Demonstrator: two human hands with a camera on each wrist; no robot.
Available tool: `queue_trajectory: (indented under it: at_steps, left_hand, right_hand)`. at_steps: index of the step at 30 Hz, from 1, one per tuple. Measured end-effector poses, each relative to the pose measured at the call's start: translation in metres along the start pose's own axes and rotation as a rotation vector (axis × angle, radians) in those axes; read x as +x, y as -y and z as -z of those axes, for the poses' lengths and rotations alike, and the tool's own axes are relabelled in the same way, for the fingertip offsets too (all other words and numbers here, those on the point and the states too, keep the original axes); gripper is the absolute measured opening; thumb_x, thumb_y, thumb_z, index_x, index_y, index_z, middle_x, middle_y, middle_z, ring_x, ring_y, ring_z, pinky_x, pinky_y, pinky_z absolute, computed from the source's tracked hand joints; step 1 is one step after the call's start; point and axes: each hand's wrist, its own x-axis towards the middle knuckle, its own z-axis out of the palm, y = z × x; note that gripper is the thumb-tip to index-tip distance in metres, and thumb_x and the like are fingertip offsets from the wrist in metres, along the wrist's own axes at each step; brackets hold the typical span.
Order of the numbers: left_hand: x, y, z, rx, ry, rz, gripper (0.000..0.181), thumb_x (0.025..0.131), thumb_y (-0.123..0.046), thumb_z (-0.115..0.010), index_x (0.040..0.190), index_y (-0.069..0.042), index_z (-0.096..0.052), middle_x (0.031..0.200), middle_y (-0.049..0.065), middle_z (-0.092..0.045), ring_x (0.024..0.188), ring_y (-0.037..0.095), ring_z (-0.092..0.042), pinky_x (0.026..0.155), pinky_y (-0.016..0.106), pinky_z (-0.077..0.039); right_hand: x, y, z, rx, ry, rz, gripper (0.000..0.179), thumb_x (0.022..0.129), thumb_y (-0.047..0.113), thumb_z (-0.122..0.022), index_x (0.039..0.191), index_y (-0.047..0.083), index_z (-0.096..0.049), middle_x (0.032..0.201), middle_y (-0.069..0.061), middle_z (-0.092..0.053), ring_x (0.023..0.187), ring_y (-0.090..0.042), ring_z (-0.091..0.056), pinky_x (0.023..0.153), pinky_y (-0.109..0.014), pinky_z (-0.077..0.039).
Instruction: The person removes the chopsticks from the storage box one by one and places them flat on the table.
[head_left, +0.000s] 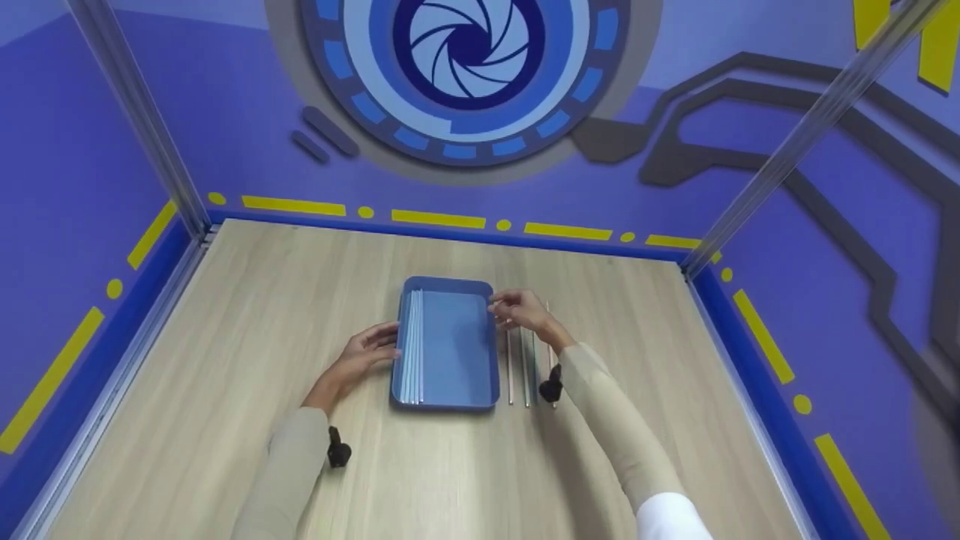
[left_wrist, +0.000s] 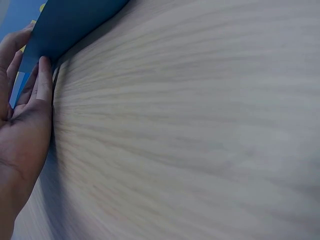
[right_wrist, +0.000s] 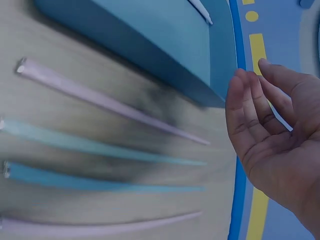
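A blue rectangular tray [head_left: 459,345] lies lengthwise on the table. Several thin pale straw-like sticks [head_left: 412,352] lie side by side along its left inner wall. My left hand [head_left: 363,352] rests against the tray's left outer side with its fingers extended. Near the tray's upper right corner is my right hand [head_left: 523,310], its fingers loosely bent and holding nothing; whether it touches the rim I cannot tell. Several straw-like sticks lie apart to the right of the tray: a pink one [right_wrist: 100,97], a pale green one [right_wrist: 100,143], a blue one [right_wrist: 100,180] and another pink one [right_wrist: 110,228].
The wooden tabletop [head_left: 285,285] is bounded by blue-purple printed panels [head_left: 225,97] at the back and sides. Metal posts [head_left: 142,112] stand at the back corners. A small black device [head_left: 339,453] sits at the left wrist, another [head_left: 551,385] at the right.
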Motion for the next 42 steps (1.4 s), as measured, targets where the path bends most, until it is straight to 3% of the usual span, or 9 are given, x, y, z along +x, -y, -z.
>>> queue_trajectory:
  at_steps: [4, 7, 9, 12, 15, 18, 23, 32, 42]
  left_hand:
    - [-0.001, 0.001, 0.001, -0.011, 0.006, -0.003, 0.069, 0.092, 0.005, -0.069, 0.153, 0.006, -0.038, 0.157, 0.030, -0.041, 0.145, 0.036, -0.043, 0.104, 0.022, -0.054]
    - [-0.001, 0.001, 0.001, -0.012, 0.009, -0.017, 0.069, 0.092, 0.006, -0.069, 0.153, 0.007, -0.036, 0.156, 0.032, -0.040, 0.145, 0.038, -0.043, 0.103, 0.022, -0.054]
    - [0.000, 0.001, 0.001, -0.012, 0.011, -0.024, 0.069, 0.092, 0.007, -0.068, 0.153, 0.008, -0.036, 0.156, 0.033, -0.040, 0.145, 0.039, -0.042, 0.103, 0.022, -0.054]
    - [-0.001, 0.000, 0.001, -0.011, 0.012, -0.018, 0.069, 0.092, 0.006, -0.068, 0.153, 0.008, -0.036, 0.156, 0.032, -0.040, 0.145, 0.040, -0.041, 0.102, 0.021, -0.054]
    - [-0.001, -0.002, 0.000, -0.003, 0.009, -0.003, 0.069, 0.093, 0.005, -0.068, 0.154, 0.006, -0.036, 0.156, 0.030, -0.040, 0.146, 0.039, -0.041, 0.100, 0.020, -0.055]
    - [-0.002, -0.004, -0.002, -0.019, 0.001, 0.012, 0.068, 0.094, 0.004, -0.068, 0.154, 0.005, -0.036, 0.157, 0.029, -0.040, 0.146, 0.039, -0.040, 0.100, 0.021, -0.055]
    - [-0.002, -0.004, -0.004, -0.044, 0.010, 0.000, 0.069, 0.094, 0.006, -0.066, 0.154, 0.008, -0.033, 0.156, 0.032, -0.039, 0.144, 0.039, -0.042, 0.100, 0.022, -0.056]
    - [0.000, -0.004, -0.004, -0.050, -0.011, 0.028, 0.066, 0.094, 0.003, -0.068, 0.154, 0.002, -0.040, 0.156, 0.027, -0.043, 0.140, 0.030, -0.049, 0.101, 0.025, -0.056]
    - [0.001, -0.002, -0.001, -0.028, 0.002, 0.045, 0.069, 0.094, 0.001, -0.070, 0.155, 0.001, -0.038, 0.157, 0.026, -0.042, 0.142, 0.031, -0.047, 0.101, 0.024, -0.056]
  right_hand:
    - [0.011, 0.004, -0.016, -0.012, 0.030, 0.016, 0.035, 0.099, 0.011, -0.065, 0.129, -0.007, -0.065, 0.098, -0.014, -0.071, 0.081, -0.017, -0.066, 0.080, -0.037, -0.064]
    - [0.019, 0.007, -0.032, -0.037, 0.048, 0.018, 0.033, 0.098, 0.009, -0.065, 0.126, -0.009, -0.066, 0.090, -0.005, -0.069, 0.075, -0.011, -0.059, 0.070, -0.027, -0.057]
    - [0.023, 0.009, -0.043, -0.075, 0.057, 0.013, 0.032, 0.097, 0.008, -0.065, 0.124, -0.009, -0.068, 0.089, -0.006, -0.071, 0.074, -0.013, -0.060, 0.068, -0.027, -0.055]
    - [0.026, 0.010, -0.061, -0.122, 0.080, -0.028, 0.030, 0.097, 0.007, -0.064, 0.123, -0.006, -0.070, 0.098, -0.014, -0.076, 0.082, -0.024, -0.070, 0.075, -0.034, -0.062]
    - [0.028, 0.010, -0.077, -0.094, 0.102, -0.076, 0.029, 0.097, 0.005, -0.064, 0.124, -0.006, -0.069, 0.110, -0.023, -0.075, 0.094, -0.035, -0.074, 0.084, -0.043, -0.064]
    - [0.030, 0.010, -0.093, -0.051, 0.096, -0.117, 0.026, 0.098, 0.004, -0.065, 0.121, -0.006, -0.070, 0.112, -0.024, -0.075, 0.095, -0.034, -0.075, 0.086, -0.041, -0.064]
    - [0.034, 0.006, -0.115, -0.042, 0.055, -0.110, 0.022, 0.097, 0.006, -0.067, 0.115, -0.005, -0.073, 0.108, -0.022, -0.076, 0.092, -0.026, -0.076, 0.083, -0.034, -0.065]
    - [0.035, 0.007, -0.132, -0.143, -0.025, -0.027, 0.018, 0.092, 0.005, -0.072, 0.107, -0.005, -0.075, 0.098, -0.020, -0.078, 0.074, -0.014, -0.071, 0.067, -0.024, -0.061]
    - [0.036, 0.015, -0.144, -0.218, -0.077, -0.108, 0.012, 0.090, 0.006, -0.075, 0.098, -0.003, -0.074, 0.086, -0.013, -0.076, 0.065, -0.013, -0.067, 0.056, -0.020, -0.055]
